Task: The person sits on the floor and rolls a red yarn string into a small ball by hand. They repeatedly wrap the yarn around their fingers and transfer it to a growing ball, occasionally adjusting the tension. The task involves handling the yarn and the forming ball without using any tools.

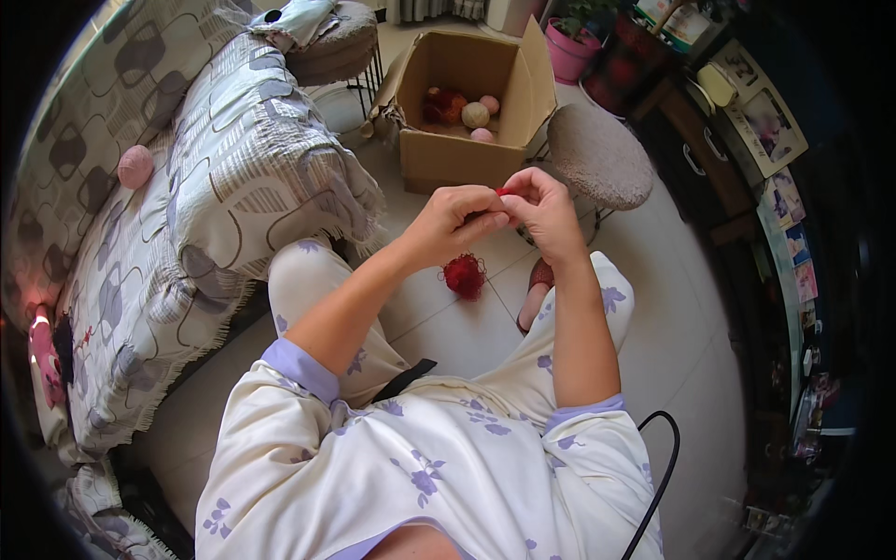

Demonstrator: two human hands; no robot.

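Note:
My left hand (465, 215) and my right hand (540, 203) meet in front of the cardboard box, fingertips close together. Between them shows a small bit of red yarn (502, 191), pinched by the fingers and mostly hidden. Below the hands, a loose, curly tangle of dark red yarn (464, 276) is seen over the tiled floor between my knees. The open cardboard box (462, 157) holds a red and orange bundle (444, 105), a cream yarn ball (475, 114) and pink yarn balls (481, 135).
A sofa with a patterned, fringed cover (259, 182) stands at the left, a pink yarn ball (135, 166) on it. A round plush-topped stool (600, 155) is right of the box. A black cable (675, 448) curves beside my right side. Dark drawers (700, 150) line the right.

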